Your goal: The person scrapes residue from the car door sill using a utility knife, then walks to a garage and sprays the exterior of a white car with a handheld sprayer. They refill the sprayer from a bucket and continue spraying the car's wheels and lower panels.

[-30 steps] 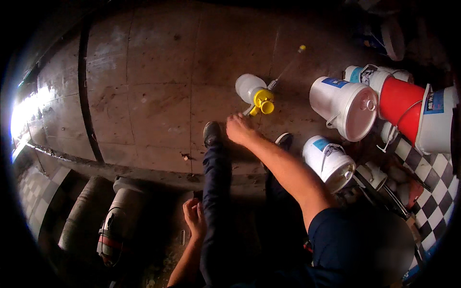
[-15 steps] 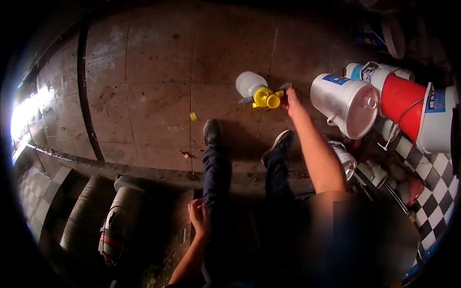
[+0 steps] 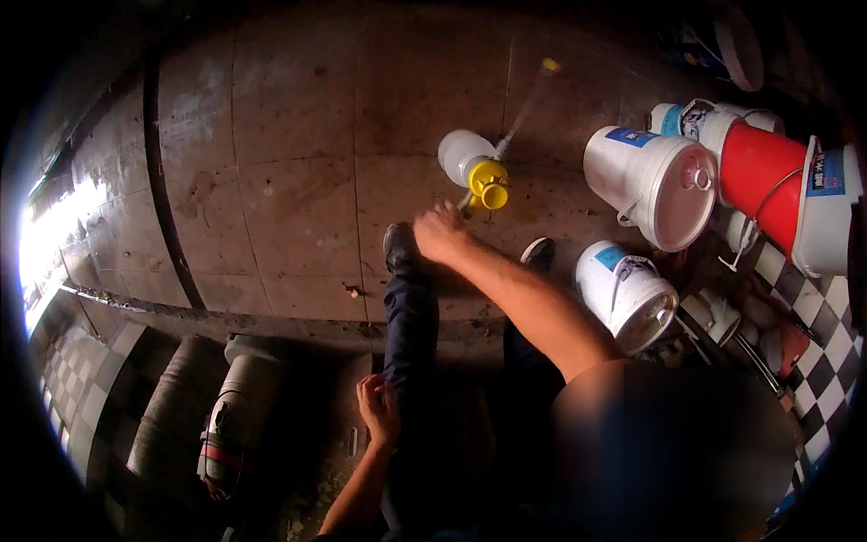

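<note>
In the upper middle of the floor is a bottle [image 3: 458,150] of whitish plastic, its yellow funnel-shaped top [image 3: 488,185] facing me. From it a thin grey wand [image 3: 524,117] reaches up and right to a small yellow tip [image 3: 550,65]. My right hand [image 3: 442,233] is at the bottle's lower left, with its fingers curled at a grey handle stub beside the yellow top; the hand hides most of the stub. My left hand [image 3: 376,411] lies against my left trouser leg [image 3: 412,316]. Its fingers are slightly bent and hold nothing I can see.
On the right stand a large white lidded bucket [image 3: 623,167], a smaller white bucket [image 3: 614,285] and a red bucket [image 3: 759,181], with checkered tiles [image 3: 813,361] below. Thick pipe-like cylinders [image 3: 244,388] lie at lower left. A low ledge [image 3: 316,327] crosses near my feet.
My right hand has swung from the bottle's right side to its lower left. The yellow top and wand have turned, and the yellow tip now points up and right. My left hand stays put.
</note>
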Motion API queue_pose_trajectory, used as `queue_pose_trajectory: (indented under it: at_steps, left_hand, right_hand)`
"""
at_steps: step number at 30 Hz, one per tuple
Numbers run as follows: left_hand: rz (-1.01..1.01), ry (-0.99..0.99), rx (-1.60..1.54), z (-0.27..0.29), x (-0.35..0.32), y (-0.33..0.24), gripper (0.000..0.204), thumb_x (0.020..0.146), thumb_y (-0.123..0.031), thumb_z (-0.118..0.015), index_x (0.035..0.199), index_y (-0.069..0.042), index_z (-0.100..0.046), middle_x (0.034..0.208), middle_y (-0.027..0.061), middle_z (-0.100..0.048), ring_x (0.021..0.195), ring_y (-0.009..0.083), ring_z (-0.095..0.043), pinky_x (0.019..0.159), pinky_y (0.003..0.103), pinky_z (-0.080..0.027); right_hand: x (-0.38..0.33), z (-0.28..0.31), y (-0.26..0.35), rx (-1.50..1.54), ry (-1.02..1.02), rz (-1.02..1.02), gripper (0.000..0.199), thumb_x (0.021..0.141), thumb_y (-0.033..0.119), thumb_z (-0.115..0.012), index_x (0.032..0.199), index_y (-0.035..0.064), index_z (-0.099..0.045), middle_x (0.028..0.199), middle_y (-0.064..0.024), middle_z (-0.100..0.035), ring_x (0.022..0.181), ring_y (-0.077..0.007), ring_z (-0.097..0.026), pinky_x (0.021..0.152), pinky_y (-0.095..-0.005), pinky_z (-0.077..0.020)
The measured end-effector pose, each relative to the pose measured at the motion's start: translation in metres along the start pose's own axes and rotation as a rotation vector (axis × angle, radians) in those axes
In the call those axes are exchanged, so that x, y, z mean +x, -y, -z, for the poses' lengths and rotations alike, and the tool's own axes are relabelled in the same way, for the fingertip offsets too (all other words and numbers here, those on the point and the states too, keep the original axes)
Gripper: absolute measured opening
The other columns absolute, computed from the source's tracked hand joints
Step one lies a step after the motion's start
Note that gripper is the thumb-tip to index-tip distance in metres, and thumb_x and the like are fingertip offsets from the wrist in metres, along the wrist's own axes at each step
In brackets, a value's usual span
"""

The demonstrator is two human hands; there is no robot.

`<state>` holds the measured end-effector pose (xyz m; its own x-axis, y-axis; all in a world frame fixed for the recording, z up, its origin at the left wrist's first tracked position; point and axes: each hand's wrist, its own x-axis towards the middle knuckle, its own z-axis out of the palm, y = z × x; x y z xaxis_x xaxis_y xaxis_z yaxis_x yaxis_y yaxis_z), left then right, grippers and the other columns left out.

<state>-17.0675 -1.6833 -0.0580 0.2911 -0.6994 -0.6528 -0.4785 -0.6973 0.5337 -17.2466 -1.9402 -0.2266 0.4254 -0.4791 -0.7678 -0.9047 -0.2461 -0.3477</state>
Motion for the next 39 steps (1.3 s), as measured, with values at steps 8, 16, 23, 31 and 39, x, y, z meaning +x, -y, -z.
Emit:
queue_pose_trajectory:
  at_steps: [8,16,23,31,39]
  left_hand:
    - [0.005,0.004,0.015,-0.001,0.001,-0.002,0.015,0.087,-0.003,-0.054,0.102,-0.002,-0.052,0.102,0.0156,-0.052,0.093,0.0270,-0.055,0.075,0.034,-0.049]
    - [-0.006,0.020,0.029,-0.004,0.005,-0.004,0.013,0.087,-0.004,-0.053,0.100,-0.002,-0.054,0.101,0.0156,-0.053,0.092,0.0272,-0.055,0.075,0.034,-0.048]
    - [-0.034,0.029,0.084,-0.002,-0.002,-0.004,0.015,0.085,-0.003,-0.053,0.101,-0.003,-0.053,0.101,0.0157,-0.052,0.093,0.0284,-0.055,0.075,0.034,-0.049]
    - [-0.046,0.043,0.115,0.003,-0.006,-0.013,0.014,0.086,-0.003,-0.053,0.101,-0.003,-0.053,0.102,0.0134,-0.052,0.093,0.0253,-0.055,0.077,0.033,-0.049]
    - [-0.021,0.029,0.090,0.003,-0.014,0.006,0.014,0.087,-0.003,-0.052,0.100,-0.004,-0.054,0.102,0.0129,-0.052,0.093,0.0240,-0.055,0.078,0.033,-0.049]
  right_hand:
    - [-0.032,-0.101,-0.127,1.672,-0.385,-0.714,0.020,0.082,0.018,-0.052,0.097,0.0046,-0.055,0.086,-0.0076,-0.060,0.070,-0.0190,-0.060,0.057,-0.0294,-0.0482]
    - [0.019,0.028,-0.213,1.309,-0.646,-0.565,0.030,0.080,0.028,-0.054,0.099,0.0058,-0.059,0.088,-0.0072,-0.062,0.066,-0.0218,-0.058,0.060,-0.0335,-0.0459]
    - [0.029,0.081,-0.060,0.168,-0.234,-0.270,0.039,0.082,0.023,-0.051,0.109,-0.0037,-0.059,0.114,-0.0245,-0.058,0.113,-0.0383,-0.051,0.096,-0.0523,-0.0361]
    - [-0.046,-0.067,-0.028,-0.046,-0.438,-0.006,0.033,0.080,0.015,-0.051,0.109,-0.0023,-0.055,0.106,-0.0184,-0.059,0.108,-0.0349,-0.050,0.097,-0.0458,-0.0330]
    - [-0.059,-0.102,-0.140,1.930,-0.568,-0.775,0.032,0.088,0.035,-0.052,0.106,0.0087,-0.053,0.092,-0.0076,-0.062,0.078,-0.0190,-0.059,0.064,-0.0337,-0.0488]
